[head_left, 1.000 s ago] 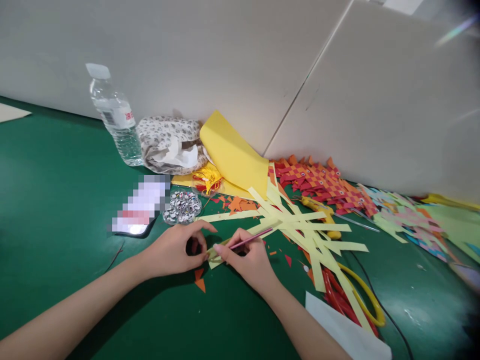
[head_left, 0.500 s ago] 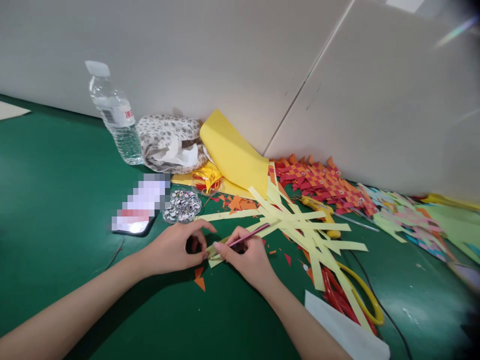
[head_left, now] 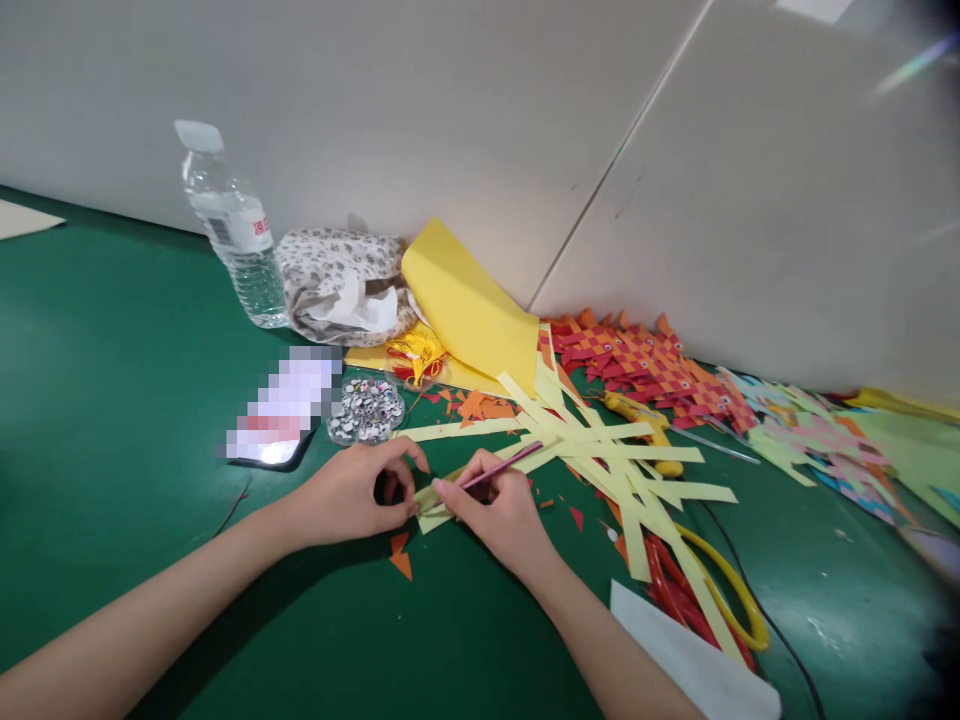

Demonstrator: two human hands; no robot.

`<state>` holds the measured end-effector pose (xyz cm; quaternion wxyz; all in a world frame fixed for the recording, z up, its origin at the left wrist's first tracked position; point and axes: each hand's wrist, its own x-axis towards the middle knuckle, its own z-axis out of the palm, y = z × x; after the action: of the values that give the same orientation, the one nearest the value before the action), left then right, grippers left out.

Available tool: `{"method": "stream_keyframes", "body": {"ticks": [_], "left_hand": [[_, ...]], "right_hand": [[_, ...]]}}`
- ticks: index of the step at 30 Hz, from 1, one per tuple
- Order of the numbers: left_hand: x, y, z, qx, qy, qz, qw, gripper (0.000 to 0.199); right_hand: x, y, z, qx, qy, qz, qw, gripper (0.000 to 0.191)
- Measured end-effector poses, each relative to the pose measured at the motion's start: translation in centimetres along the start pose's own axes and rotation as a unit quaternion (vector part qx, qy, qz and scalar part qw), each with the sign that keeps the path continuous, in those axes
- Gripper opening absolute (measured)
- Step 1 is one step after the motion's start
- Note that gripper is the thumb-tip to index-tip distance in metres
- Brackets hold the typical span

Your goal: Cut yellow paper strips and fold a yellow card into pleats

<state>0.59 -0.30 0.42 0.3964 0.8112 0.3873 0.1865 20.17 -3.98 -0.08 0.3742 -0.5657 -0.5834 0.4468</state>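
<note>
My left hand (head_left: 364,492) is closed, with thumb and index finger pinching the end of a pale yellow paper strip (head_left: 433,520) just above the green table. In my right hand (head_left: 496,512) is a thin dark-pink pen-like stick (head_left: 502,466), gripped like a pencil and slanting up to the right. Its lower tip is hidden by my fingers, close to the strip. The right fingers also rest against the strip. Small orange paper scraps (head_left: 402,562) lie just below the left fingertips. More pale yellow strips (head_left: 600,450) are heaped to the right.
A phone (head_left: 281,410), a box of googly eyes (head_left: 366,410) and a water bottle (head_left: 244,245) stand or lie to the left. Behind are a tissue pouch (head_left: 337,255) and yellow paper (head_left: 472,300). Woven red-orange paper fish (head_left: 637,360) and red-and-yellow-handled tools (head_left: 667,590) are rightward.
Hardly anything differs. Both hands keep their grips on the strip and stick; the whole view has shifted very slightly.
</note>
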Motion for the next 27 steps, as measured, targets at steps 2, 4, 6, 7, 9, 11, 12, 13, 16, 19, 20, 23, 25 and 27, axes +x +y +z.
{"method": "stream_keyframes", "body": {"ticks": [2,4,6,7,9,11,12,13,16,19,20,23,25,27], "left_hand": [[-0.02,0.01,0.00,-0.001,-0.002,-0.002,1.000,0.028],[-0.08,0.06,0.04,0.000,-0.004,-0.006,1.000,0.028],[-0.16,0.12,0.13,0.006,-0.006,-0.009,1.000,0.030],[-0.19,0.15,0.19,0.010,-0.006,-0.010,1.000,0.031],[-0.26,0.20,0.33,0.018,-0.005,-0.012,1.000,0.032],[-0.29,0.23,0.44,0.021,-0.006,-0.014,1.000,0.031],[-0.29,0.25,0.47,0.022,-0.006,-0.016,1.000,0.031],[-0.28,0.27,0.48,0.022,-0.007,-0.017,1.000,0.030],[-0.21,0.39,0.46,0.024,-0.009,-0.024,0.999,0.030],[-0.14,0.50,0.41,0.026,-0.012,-0.030,0.999,0.030],[-0.14,0.53,0.41,0.027,-0.012,-0.031,0.999,0.029],[-0.16,0.59,0.39,0.028,-0.016,-0.035,0.999,0.029],[-0.19,0.64,0.36,0.027,-0.018,-0.037,0.999,0.029],[-0.19,0.67,0.31,0.028,-0.018,-0.039,0.999,0.030]], "right_hand": [[0.03,-0.13,-0.02,0.001,0.001,0.002,1.000,0.030],[0.06,-0.27,0.00,0.003,0.003,0.003,1.000,0.030],[0.06,-0.37,0.01,0.007,0.004,0.003,1.000,0.030],[0.06,-0.39,0.02,0.009,0.003,0.003,1.000,0.030],[0.03,-0.36,-0.02,0.016,-0.001,0.003,1.000,0.030],[0.01,-0.31,-0.10,0.021,-0.005,0.005,1.000,0.029],[0.02,-0.30,-0.16,0.023,-0.006,0.007,1.000,0.029],[0.03,-0.29,-0.22,0.025,-0.007,0.009,1.000,0.029],[0.13,-0.31,-0.35,0.038,-0.007,0.015,0.999,0.030],[0.22,-0.26,-0.37,0.043,-0.003,0.019,0.999,0.031],[0.25,-0.20,-0.37,0.043,-0.001,0.019,0.999,0.031],[0.31,-0.02,-0.41,0.044,0.004,0.017,0.999,0.029],[0.36,0.06,-0.51,0.041,0.008,0.014,0.999,0.028],[0.43,0.07,-0.70,0.037,0.013,0.012,0.999,0.029]]}}
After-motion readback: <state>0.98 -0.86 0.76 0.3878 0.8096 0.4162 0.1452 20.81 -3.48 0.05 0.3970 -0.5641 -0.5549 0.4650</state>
